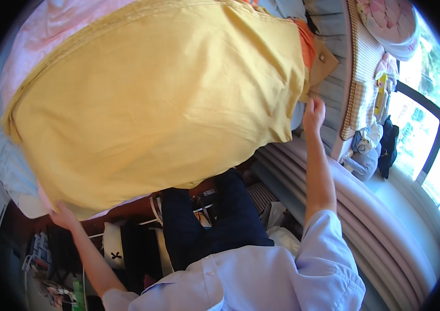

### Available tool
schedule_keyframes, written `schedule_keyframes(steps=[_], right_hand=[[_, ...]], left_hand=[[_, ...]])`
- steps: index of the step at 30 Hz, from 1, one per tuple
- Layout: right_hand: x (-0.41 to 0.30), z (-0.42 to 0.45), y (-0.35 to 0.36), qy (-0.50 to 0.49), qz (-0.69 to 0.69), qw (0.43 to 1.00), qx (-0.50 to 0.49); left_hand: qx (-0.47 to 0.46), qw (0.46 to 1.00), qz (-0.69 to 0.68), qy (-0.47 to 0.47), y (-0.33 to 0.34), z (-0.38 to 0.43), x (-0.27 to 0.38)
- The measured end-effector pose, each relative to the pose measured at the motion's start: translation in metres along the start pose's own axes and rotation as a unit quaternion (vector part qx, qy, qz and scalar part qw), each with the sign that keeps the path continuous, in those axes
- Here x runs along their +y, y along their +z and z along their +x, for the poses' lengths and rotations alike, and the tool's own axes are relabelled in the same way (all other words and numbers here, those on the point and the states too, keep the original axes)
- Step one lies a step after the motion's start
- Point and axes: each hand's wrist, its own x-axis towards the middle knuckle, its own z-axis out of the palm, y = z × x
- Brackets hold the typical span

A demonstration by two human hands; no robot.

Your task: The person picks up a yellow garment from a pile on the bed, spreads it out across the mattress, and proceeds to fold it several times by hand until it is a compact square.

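A large yellow cloth garment lies spread before me over other bedding or clothes. A buttoned tab or cuff sticks out at its far right, beside a patch of orange cloth. At the near left corner, my left hand grips the garment's edge. My right hand is curled at the right edge, where a strip of the yellow cloth meets the fingertips. Those fingertips are partly blurred.
Pink cloth and light blue cloth lie under the garment's left side. Several long fabric rolls stand along my right. Beyond are a mat-covered ledge with bundled things and a window. A white bag lies low by my legs.
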Motion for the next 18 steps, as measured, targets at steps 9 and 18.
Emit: schedule_keyframes(steps=[9,18], right_hand=[[0.155,-0.167,-0.03,0.629,0.281,0.708,-0.152],[0.155,-0.151,0.01,0.558,0.425,0.703,-0.117]], left_hand=[[-0.161,0.594,-0.52,-0.593,0.026,-0.216,0.032],[-0.215,0.59,-0.619,-0.472,0.029,-0.196,0.119]])
